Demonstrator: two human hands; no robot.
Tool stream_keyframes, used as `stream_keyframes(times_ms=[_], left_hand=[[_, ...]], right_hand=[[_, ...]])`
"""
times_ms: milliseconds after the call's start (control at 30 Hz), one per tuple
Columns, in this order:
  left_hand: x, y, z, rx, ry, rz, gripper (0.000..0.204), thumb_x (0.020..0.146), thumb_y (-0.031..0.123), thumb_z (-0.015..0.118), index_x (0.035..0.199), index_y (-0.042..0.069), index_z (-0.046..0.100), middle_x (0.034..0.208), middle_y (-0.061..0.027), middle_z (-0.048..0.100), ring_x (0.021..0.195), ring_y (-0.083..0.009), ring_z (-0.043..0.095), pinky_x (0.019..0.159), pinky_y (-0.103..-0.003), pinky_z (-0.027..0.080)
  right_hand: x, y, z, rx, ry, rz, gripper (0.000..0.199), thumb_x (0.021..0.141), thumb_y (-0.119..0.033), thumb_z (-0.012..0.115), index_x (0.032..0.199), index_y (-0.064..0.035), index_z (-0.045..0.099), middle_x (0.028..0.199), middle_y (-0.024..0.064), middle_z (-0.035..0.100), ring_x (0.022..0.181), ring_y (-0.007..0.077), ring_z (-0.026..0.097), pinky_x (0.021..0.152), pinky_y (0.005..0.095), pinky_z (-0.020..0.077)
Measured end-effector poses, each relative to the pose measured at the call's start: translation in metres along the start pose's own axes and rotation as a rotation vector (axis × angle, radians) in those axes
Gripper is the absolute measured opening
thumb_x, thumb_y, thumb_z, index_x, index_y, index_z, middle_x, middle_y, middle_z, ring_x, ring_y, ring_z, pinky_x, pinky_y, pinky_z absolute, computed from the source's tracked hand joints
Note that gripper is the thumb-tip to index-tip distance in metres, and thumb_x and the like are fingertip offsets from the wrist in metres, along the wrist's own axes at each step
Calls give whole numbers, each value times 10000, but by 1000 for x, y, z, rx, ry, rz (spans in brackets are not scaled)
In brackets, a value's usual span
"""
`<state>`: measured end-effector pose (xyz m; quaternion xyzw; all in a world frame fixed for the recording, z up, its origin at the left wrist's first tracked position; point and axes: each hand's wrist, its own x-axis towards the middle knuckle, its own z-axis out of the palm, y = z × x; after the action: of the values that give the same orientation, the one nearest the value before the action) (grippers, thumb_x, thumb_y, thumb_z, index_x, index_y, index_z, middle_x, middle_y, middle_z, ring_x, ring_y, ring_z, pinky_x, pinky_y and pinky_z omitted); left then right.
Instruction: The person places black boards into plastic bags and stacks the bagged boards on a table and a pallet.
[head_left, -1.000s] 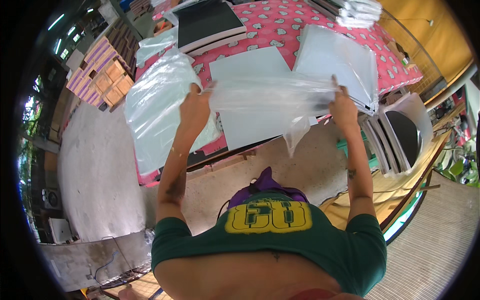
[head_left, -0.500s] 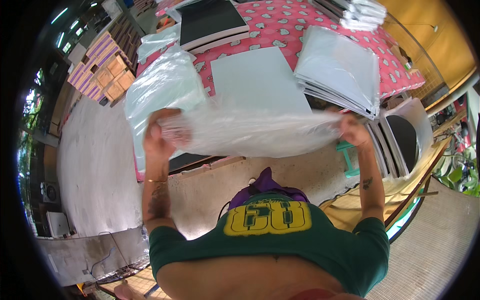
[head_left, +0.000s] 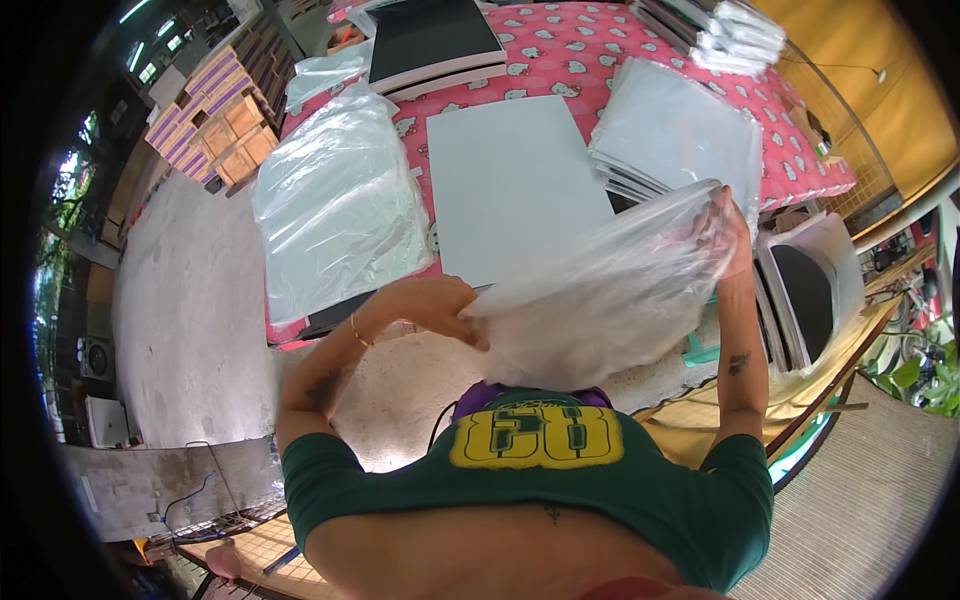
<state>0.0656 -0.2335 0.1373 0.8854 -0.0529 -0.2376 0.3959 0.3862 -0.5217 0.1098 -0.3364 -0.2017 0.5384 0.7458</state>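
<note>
A clear plastic bag (head_left: pixel 600 290) is stretched between my two hands in front of the table. My left hand (head_left: pixel 435 305) pinches its lower left side, fingers closed on the film. Higher up, my right hand (head_left: pixel 722 228) grips the upper right corner, partly seen through the plastic. Just beyond the bag lies a pale grey-white flat panel (head_left: pixel 510 180), its near right part covered by the film. To its left is a pile of clear plastic bags (head_left: pixel 340 200). A stack of plastic-wrapped flat panels (head_left: pixel 680 130) sits to the right.
Black-topped panels (head_left: pixel 430 45) are stacked at the back of the pink patterned table (head_left: pixel 550 50). Folded plastic packs (head_left: pixel 740 38) lie far right. More wrapped panels (head_left: pixel 800 285) stand upright beside a green stool (head_left: pixel 702 345). Cardboard boxes (head_left: pixel 225 115) are piled at far left.
My left hand has come inward and down toward my body, while my right hand has risen slightly. The bag, earlier held level across, now slants up to the right, uncovering more of the panel.
</note>
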Motion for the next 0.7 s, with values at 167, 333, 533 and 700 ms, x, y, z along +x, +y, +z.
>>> stream_keyframes(times_ms=[167, 333, 533, 700], left_hand=[[-13, -31, -13, -1542, 773, 450, 565, 931, 531, 379, 1128, 35, 564, 974, -182, 635, 945, -258, 600, 833, -413, 474], [3, -56, 63, -34, 534, 155, 350, 912, 306, 544, 1149, 49, 540, 994, -144, 632, 830, -228, 636, 762, -363, 519], [-2, -30, 45, -1213, 936, 82, 252, 941, 205, 496, 1054, 4, 599, 934, -128, 637, 854, -196, 628, 644, -282, 520], [-22, -108, 113, -713, 123, 128, 462, 785, 231, 717, 1145, 10, 529, 983, -61, 611, 860, -184, 603, 700, -276, 494]], right_hand=[[-19, 31, -25, -1284, -384, 384, 269, 822, -269, 678, 971, -55, 617, 843, 58, 632, 747, 203, 604, 686, 329, 494], [-20, 41, 13, 26, 137, 43, 380, 771, -296, 722, 1052, -68, 609, 989, 46, 630, 811, 171, 605, 698, 293, 485], [-32, 79, -59, -543, -189, 383, 390, 838, -338, 634, 1124, -76, 595, 939, 39, 640, 763, 137, 572, 677, 244, 452], [-20, 69, -95, 264, 216, 82, 239, 823, -198, 586, 974, -20, 639, 806, 36, 618, 723, 161, 585, 696, 308, 482]])
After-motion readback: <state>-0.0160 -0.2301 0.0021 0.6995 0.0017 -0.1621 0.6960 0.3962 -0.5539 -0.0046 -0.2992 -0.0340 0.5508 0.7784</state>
